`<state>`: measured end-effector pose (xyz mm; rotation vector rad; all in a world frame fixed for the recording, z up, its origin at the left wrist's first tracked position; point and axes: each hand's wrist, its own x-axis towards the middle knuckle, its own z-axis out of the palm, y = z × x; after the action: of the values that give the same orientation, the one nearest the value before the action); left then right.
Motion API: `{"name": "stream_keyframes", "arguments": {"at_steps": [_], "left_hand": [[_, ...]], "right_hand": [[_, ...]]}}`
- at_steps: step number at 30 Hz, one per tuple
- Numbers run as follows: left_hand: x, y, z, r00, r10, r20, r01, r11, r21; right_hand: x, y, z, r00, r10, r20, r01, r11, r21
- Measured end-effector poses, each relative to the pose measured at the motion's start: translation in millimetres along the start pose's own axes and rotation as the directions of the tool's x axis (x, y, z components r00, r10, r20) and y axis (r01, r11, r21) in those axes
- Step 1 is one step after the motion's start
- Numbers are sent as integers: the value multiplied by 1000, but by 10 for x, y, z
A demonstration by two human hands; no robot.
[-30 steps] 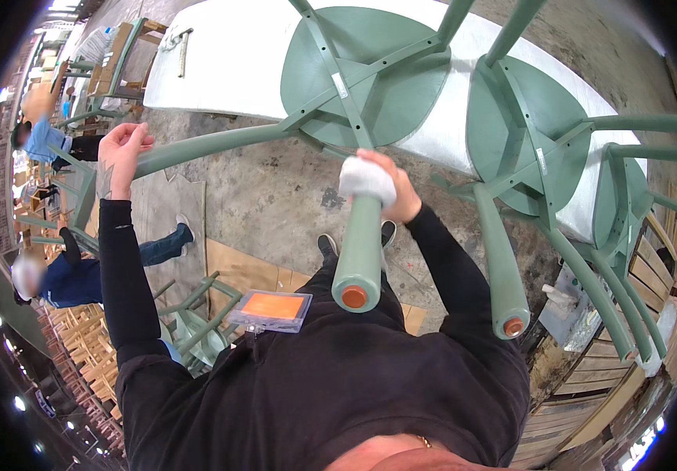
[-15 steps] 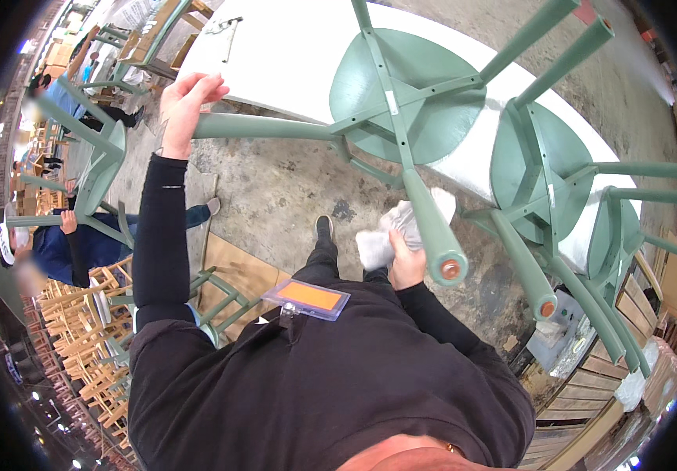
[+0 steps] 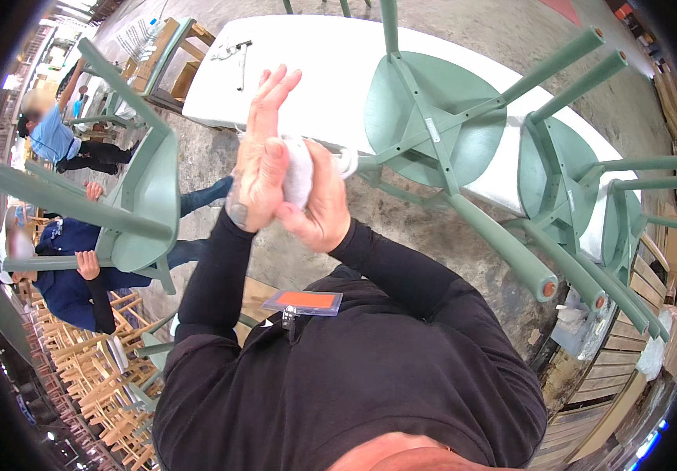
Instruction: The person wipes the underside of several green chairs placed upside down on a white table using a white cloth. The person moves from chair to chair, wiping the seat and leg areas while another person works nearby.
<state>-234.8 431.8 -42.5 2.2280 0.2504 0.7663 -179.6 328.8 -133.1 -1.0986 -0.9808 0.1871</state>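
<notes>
My left hand [image 3: 260, 161] is raised in front of me with its fingers stretched upward. Against its palm side lies a bunched white cloth [image 3: 297, 174], gripped by my right hand [image 3: 321, 204]. Part of the cloth hangs out past my right fingers. Just beyond my hands, a green chair [image 3: 432, 118] rests upside down with its seat on the white-topped table [image 3: 315, 51]. My hands hide one end of this chair. One of its legs [image 3: 503, 247], tipped with a brown-orange end, points toward me on the right.
More upturned green chairs [image 3: 562, 169] follow along the table to the right. At left, a person [image 3: 67, 271] carries a green chair [image 3: 146, 200]; another person [image 3: 56, 141] stands farther back. Bare wooden chair frames [image 3: 91, 353] are piled at lower left. Wooden slats [image 3: 601, 377] lie at lower right.
My left hand has left the chair leg. My right hand has brought the cloth up and left against it. The chairs appear farther right in view; the person with the chair appears closer.
</notes>
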Motion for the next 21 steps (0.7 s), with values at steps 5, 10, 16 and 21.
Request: {"name": "stream_keyframes", "arguments": {"at_steps": [5,10,16,21], "left_hand": [[66,14,68,997,69,43,-75,982,172],[133,-36,75,998,31,48,-33,998,46],[-95,-276,143,993,32,-114,-14,988,154],[20,-175,195,992,17,-124,-4,994,106]], "right_hand": [[-456,1571,-484,942,276,-190,-286,958,-28],[-167,2003,-1120,770,603,207,-555,794,-248],[252,233,-101,979,179,92,-185,981,62],[-323,1374,-349,989,86,-120,-109,975,-195]]}}
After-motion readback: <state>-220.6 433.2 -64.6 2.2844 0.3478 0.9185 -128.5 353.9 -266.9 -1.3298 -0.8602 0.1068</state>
